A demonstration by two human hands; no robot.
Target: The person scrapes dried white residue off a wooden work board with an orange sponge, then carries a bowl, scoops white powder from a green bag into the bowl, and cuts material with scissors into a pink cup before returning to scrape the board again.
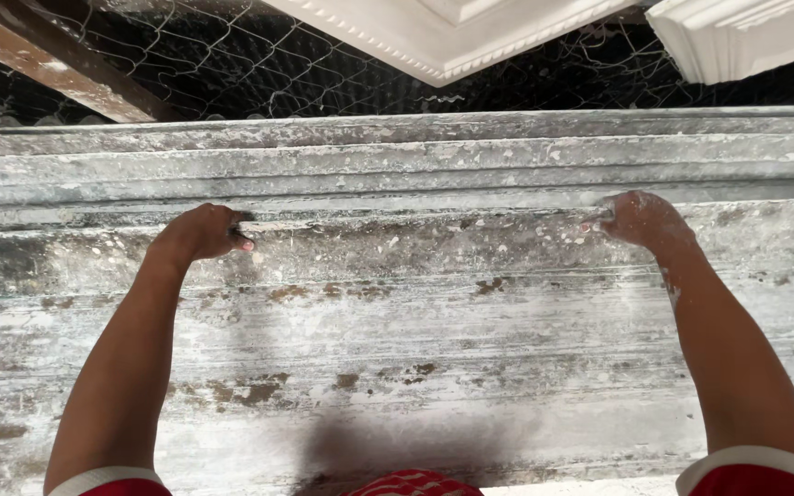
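So both hands are on a long, thin, pale plaster-coated strip (415, 223) that lies flat in a groove of the wide grey plaster-crusted moulding bench (415, 367), running lengthwise about a third of the way in from its far edge. My guess is that it's light but brittle, the sort of thing that snaps if you lift one end only, and chalky and a bit slick with dust, so the two ends are the sensible places to take it. The left hand (199, 234) is curled closed over the strip's left end, fingertips (243, 244) tucked under. The right hand (640, 220), caked in white plaster, pinches the right end with its fingers bunched tight. White ornate cornice pieces (452, 37) and wire mesh (232, 64) sit beyond the far edge.
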